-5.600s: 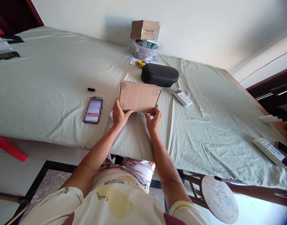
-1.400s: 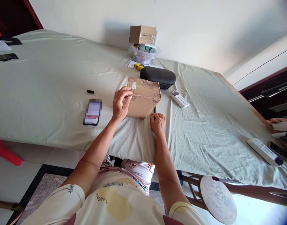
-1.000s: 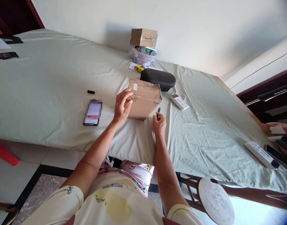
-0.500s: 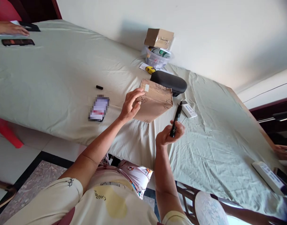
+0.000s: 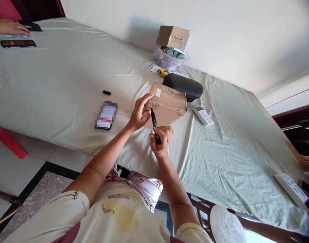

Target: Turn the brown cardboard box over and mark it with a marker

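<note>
A brown cardboard box with black flower drawings and a small white sticker stands on the pale green cloth of the table. My left hand grips its near left corner, fingers curled over the top edge. My right hand is closed round a black marker pen, held upright with its tip at the box's front face, close to my left fingers. A small black cap lies on the cloth to the left.
A phone lies left of the box. Behind it are a black case, a white remote, a yellow tape measure and a plastic tub with a small box on top. Other people's hands show at far left and far right.
My right hand picked the marker up off the cloth beside the box, raised it, then brought it left to the box's front face. My left hand kept hold of the box.
</note>
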The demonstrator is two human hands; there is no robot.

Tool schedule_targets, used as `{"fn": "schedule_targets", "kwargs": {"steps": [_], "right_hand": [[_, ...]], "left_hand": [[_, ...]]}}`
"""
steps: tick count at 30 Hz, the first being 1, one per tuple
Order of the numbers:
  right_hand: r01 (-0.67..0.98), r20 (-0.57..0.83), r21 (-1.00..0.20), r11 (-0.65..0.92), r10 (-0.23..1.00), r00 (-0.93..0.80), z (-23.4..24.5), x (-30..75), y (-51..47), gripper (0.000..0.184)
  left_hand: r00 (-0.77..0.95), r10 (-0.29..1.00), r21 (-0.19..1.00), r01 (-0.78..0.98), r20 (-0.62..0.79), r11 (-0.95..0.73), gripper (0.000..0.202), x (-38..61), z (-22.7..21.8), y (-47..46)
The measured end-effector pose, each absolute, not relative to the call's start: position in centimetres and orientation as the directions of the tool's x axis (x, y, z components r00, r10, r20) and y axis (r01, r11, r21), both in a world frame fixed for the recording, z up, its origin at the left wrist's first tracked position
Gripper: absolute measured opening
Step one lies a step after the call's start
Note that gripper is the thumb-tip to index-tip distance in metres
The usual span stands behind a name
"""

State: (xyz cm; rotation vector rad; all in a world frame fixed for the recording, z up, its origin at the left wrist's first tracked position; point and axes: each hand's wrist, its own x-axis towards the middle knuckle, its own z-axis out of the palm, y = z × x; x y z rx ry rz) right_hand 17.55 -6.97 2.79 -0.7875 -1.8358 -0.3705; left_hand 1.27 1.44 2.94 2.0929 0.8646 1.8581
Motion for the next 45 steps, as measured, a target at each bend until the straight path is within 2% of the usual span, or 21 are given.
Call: {"fn": "schedule_targets", "kwargs": {"steps": [9, 13, 16, 19, 21, 24, 28, 32, 37, 41, 45], "right_hand": [[0.597, 0.918, -0.134, 0.791, 0.326, -0.226, 3.2, 16.9, -6.5, 0.038], [0.61, 0.961, -0.174, 0.773, 0.267, -0.065, 3.1, 17.8, -6.4, 0.039], [0.659, 0.965, -0.232, 0.716, 0.254, 0.064, 2.6, 19.3, -6.2, 0.033], [0.736, 0.926, -0.364, 0.571, 0.308, 0.219, 2.0, 21.4, -5.4, 0.027], [0.75, 0.878, -0.466, 0.468, 0.351, 0.327, 1.6, 23.2, -4.5, 0.029], [0.766, 0.771, -0.575, 0.288, 0.506, 0.388, 0.3, 26.0, -3.0, 0.034], [0.788, 0.506, -0.612, -0.06, 0.737, 0.449, -2.4, 28.3, -1.5, 0.036], [0.791, 0.327, -0.567, -0.23, 0.818, 0.472, -3.7, 28.2, -1.2, 0.037], [0.812, 0.284, -0.523, -0.259, 0.845, 0.453, -3.5, 27.3, -1.4, 0.037], [0.807, 0.415, -0.566, -0.166, 0.789, 0.453, -3.5, 27.2, -1.4, 0.039], [0.799, 0.55, -0.601, -0.035, 0.707, 0.444, -3.8, 27.1, -1.0, 0.04]], "left_hand": [[0.074, 0.541, 0.49, 0.336, 0.838, -0.804, 0.064, 1.1, 3.0, 1.3], [0.078, 0.563, 0.505, 0.353, 0.823, -0.787, 0.066, 1.0, 2.7, 1.4], [0.084, 0.563, 0.511, 0.329, 0.822, -0.794, 0.067, 0.8, 2.7, 1.5], [0.095, 0.551, 0.501, 0.311, 0.829, -0.808, 0.067, 0.7, 2.6, 1.4], [0.077, 0.564, 0.518, 0.306, 0.822, -0.798, 0.068, 0.9, 1.9, 1.4], [0.0, 0.629, 0.605, 0.274, 0.777, -0.747, 0.073, 1.5, -0.2, 1.4], [-0.032, 0.791, 0.775, 0.223, 0.611, -0.591, 0.082, 1.8, -3.2, 1.5], [-0.033, 0.833, 0.814, 0.24, 0.552, -0.53, 0.074, 1.6, -4.0, 1.3], [-0.037, 0.833, 0.81, 0.262, 0.552, -0.525, 0.068, 1.6, -3.8, 1.0], [-0.124, 0.85, 0.848, 0.237, 0.511, -0.475, 0.072, 1.0, -3.4, 0.7], [-0.355, 0.793, 0.854, 0.369, 0.495, -0.367, 0.061, -0.7, -2.3, -0.6]]}}
